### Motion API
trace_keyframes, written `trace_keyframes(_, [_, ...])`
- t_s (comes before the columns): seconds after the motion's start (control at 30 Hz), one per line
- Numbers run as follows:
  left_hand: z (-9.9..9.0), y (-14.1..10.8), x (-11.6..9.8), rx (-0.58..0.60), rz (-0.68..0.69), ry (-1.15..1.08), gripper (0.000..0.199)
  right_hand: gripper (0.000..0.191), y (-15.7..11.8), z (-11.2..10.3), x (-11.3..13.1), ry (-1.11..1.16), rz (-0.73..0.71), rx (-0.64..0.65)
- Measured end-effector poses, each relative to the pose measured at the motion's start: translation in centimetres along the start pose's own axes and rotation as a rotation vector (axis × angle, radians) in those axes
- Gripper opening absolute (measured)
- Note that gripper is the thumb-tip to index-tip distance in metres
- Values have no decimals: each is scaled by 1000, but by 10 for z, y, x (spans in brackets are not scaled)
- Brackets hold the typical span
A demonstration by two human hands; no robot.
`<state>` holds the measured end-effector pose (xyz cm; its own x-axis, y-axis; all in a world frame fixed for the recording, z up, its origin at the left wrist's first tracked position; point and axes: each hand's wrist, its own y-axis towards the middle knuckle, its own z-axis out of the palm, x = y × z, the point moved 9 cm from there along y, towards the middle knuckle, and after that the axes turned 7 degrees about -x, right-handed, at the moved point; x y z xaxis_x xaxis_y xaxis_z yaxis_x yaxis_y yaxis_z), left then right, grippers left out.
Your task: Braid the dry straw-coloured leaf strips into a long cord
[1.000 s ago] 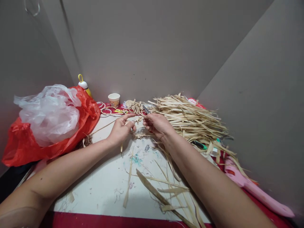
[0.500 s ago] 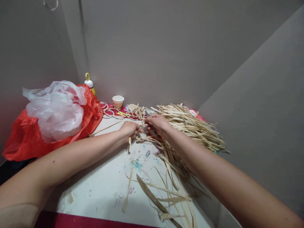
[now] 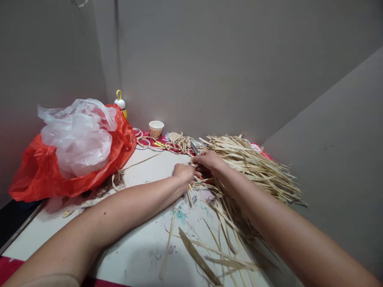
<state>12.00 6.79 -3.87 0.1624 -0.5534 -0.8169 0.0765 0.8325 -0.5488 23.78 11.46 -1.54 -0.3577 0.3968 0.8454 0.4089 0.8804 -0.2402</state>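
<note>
My left hand (image 3: 184, 174) is closed around dry straw strands (image 3: 189, 195), whose ends stick out below the fingers toward me. Right beside it, my right hand (image 3: 208, 160) pinches a short piece of plaited straw (image 3: 191, 160) at its upper end. Most of that plait is hidden by my fingers. Scissors (image 3: 194, 148) lie just beyond my right hand, blades pointing away, with a bit of orange showing under the hand. A coil of straw cord (image 3: 178, 140) rests behind both hands, its length trailing left.
To the right lies a large bundle of dry straw (image 3: 254, 163); loose strips (image 3: 197, 255) are strewn in front. A red plastic bag (image 3: 30, 171) with a clear bag (image 3: 80, 139) sits left. At the back stand a paper cup (image 3: 156, 129) and a yellow-white bottle (image 3: 120, 104).
The view has shifted, so most things appear slightly farther right. My left hand has moved right, closer to my right hand, and its forearm now crosses more of the table.
</note>
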Motion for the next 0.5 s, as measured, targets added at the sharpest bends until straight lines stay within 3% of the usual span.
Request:
trace_keyframes(0.27, [-16,5,-15,-28,-7,-47,11,14,4,14,19,84,-119,-19])
trace_keyframes(0.5, [-35,24,-28,-109,-4,-27,15,13,19,37,33,68,-218,-72])
